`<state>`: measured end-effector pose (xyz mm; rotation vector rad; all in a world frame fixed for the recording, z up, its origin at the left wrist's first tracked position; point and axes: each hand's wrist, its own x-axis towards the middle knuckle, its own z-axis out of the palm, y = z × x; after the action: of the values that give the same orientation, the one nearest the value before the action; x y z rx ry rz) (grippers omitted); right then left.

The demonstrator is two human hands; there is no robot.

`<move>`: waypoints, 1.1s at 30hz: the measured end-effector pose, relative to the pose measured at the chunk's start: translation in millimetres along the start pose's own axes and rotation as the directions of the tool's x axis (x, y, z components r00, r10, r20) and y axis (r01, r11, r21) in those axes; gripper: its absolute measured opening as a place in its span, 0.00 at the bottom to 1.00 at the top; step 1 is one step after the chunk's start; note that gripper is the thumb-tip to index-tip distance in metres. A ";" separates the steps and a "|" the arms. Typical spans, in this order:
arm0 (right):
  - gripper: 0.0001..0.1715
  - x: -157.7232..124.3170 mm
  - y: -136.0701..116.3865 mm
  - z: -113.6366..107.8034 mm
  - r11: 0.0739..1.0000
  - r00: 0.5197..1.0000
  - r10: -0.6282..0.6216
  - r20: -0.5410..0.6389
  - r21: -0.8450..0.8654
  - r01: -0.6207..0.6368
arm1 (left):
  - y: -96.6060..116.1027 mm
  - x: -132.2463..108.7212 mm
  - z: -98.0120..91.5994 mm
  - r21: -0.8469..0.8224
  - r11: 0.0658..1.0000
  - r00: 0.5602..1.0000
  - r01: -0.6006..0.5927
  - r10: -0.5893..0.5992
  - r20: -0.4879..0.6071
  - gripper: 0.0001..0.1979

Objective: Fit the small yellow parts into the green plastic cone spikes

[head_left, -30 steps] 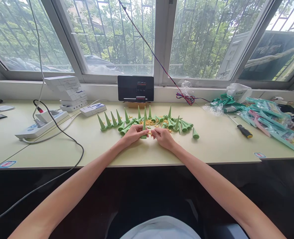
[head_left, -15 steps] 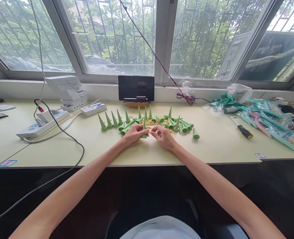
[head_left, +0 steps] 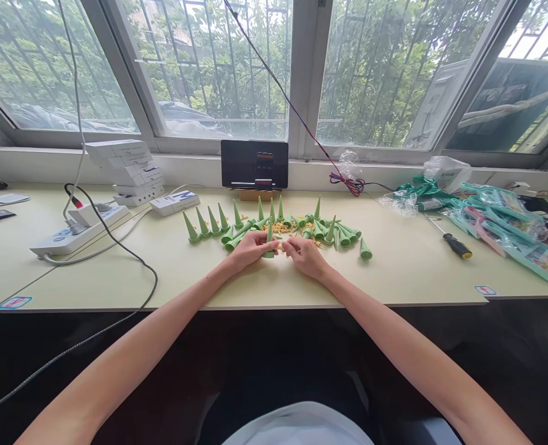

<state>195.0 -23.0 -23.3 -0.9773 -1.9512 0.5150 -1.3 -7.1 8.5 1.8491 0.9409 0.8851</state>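
My left hand (head_left: 250, 248) is closed round a green plastic cone (head_left: 269, 238) that stands point up on the pale desk (head_left: 162, 278). My right hand (head_left: 304, 255) is pinched shut just right of it, its fingertips meeting the left hand's over a small yellow piece (head_left: 279, 246). Beyond both hands lie several more green cones (head_left: 329, 232), some upright in a row (head_left: 206, 224) at the left, some on their sides, around a scatter of small yellow bits (head_left: 281, 227).
A black phone on a stand (head_left: 254, 164) leans at the windowsill. At the left are a white power strip (head_left: 77, 230) with a black cable (head_left: 130, 256) and stacked white boxes (head_left: 128, 173). A screwdriver (head_left: 451, 241) and plastic-wrapped packets (head_left: 510, 235) lie at the right.
Almost nothing has moved; the right hand's fingertips opened slightly away from the cone and closed back in against the left hand's.
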 end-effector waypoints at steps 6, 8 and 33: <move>0.26 0.6 -1.9 -0.5 1.000 1.000 0.010 0.013 0.019 -0.011 | 1.7 -0.1 0.5 -0.007 1.000 1.000 0.002 -0.002 0.011 0.23; 0.27 0.5 -2.3 -0.7 0.999 1.000 0.012 0.018 0.033 -0.013 | 2.1 -0.4 0.9 -0.011 1.000 1.000 0.007 -0.007 0.007 0.23; 0.25 -2.2 -6.4 -2.5 0.999 1.000 0.010 0.014 0.033 -0.010 | -2.2 1.5 -0.3 -0.009 1.000 1.000 0.003 -0.003 -0.014 0.23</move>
<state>195.1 -28.7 -18.8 -0.9657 -1.9447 0.5592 -1.4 -5.0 6.9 1.8352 0.9463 0.9004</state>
